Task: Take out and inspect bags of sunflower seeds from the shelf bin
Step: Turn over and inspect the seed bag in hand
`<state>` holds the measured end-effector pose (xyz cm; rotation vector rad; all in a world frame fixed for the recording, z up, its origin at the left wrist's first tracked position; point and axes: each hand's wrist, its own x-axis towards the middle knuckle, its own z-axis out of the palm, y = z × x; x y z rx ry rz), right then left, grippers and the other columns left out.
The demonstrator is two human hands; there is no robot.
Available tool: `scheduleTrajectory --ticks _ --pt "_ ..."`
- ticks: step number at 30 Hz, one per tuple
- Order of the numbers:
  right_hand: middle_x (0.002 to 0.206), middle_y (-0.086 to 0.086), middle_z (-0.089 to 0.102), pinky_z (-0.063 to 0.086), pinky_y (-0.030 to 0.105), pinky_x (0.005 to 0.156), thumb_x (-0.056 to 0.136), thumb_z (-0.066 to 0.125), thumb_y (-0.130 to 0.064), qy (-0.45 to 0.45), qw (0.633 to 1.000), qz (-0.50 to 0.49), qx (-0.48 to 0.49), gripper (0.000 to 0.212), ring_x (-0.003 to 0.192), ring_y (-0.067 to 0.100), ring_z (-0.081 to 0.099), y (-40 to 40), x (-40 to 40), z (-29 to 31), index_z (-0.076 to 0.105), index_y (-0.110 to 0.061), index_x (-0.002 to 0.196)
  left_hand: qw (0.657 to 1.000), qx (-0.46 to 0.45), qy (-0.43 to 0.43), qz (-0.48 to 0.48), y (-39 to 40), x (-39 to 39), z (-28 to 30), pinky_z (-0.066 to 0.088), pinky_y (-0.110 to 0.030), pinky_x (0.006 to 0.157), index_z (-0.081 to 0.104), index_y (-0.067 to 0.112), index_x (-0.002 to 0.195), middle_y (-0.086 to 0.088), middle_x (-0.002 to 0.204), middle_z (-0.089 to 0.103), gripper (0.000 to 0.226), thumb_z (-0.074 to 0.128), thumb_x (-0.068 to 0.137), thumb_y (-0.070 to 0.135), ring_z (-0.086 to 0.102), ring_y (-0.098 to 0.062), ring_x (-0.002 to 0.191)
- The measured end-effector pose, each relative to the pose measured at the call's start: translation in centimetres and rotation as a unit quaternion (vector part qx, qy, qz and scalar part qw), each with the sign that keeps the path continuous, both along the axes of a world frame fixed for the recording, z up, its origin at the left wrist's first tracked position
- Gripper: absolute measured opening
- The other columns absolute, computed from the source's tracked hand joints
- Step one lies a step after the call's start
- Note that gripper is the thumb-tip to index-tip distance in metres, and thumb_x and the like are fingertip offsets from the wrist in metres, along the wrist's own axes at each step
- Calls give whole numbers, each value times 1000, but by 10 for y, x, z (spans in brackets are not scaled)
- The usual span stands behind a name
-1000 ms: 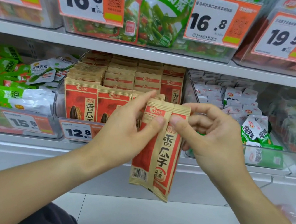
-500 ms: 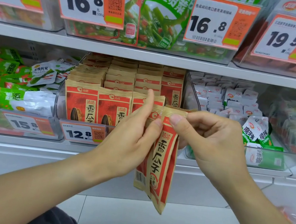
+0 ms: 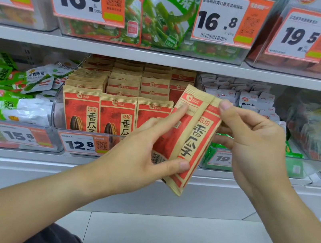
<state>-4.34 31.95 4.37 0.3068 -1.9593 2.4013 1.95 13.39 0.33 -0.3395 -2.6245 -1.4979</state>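
- While both hands work in front of the shelf, two sunflower seed bags (image 3: 191, 139) hang tilted in open air, clear of the shelf bin (image 3: 56, 117).
- The left hand (image 3: 140, 160) has its fingers clamped on the bags: forefinger stretched up the front, thumb pressed at the lower edge.
- The right hand (image 3: 252, 148) pinches the top right corner with its thumb, fingers curled behind.
- The bin behind holds upright rows of matching bags (image 3: 99, 114), its clear front wall carrying a 12.8 price tag (image 3: 82, 144).
- Pale floor (image 3: 158, 236) lies open below.
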Motion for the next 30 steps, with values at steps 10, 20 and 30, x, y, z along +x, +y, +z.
scheduleTrajectory --ticks 10,20,30 --pt "134 0 68 60 33 88 68 78 -2 90 977 173 81 83 118 18 68 1 0 -8 50 -12 146 995 97 -29 -15 -6 -6 -6 54 -38 103 0 53 156 6 151 42 119 85 79 20 59 -14 128" --pt "138 -3 65 61 36 88 76 76 12 92 976 175 86 81 120 14 66 -3 3 -9 48 -13 148 982 162 -70 -70 -13 -6 -3 59 -40 94 1 45 158 17 145 54 111 68 88 -8 63 -18 124" --pt "124 9 71 61 39 87 86 71 -10 132 973 178 60 48 113 21 69 -5 5 -8 60 -5 132 988 144 15 -46 -3 -3 2 48 -28 106 15 32 161 11 154 43 102 79 82 27 50 -11 137"
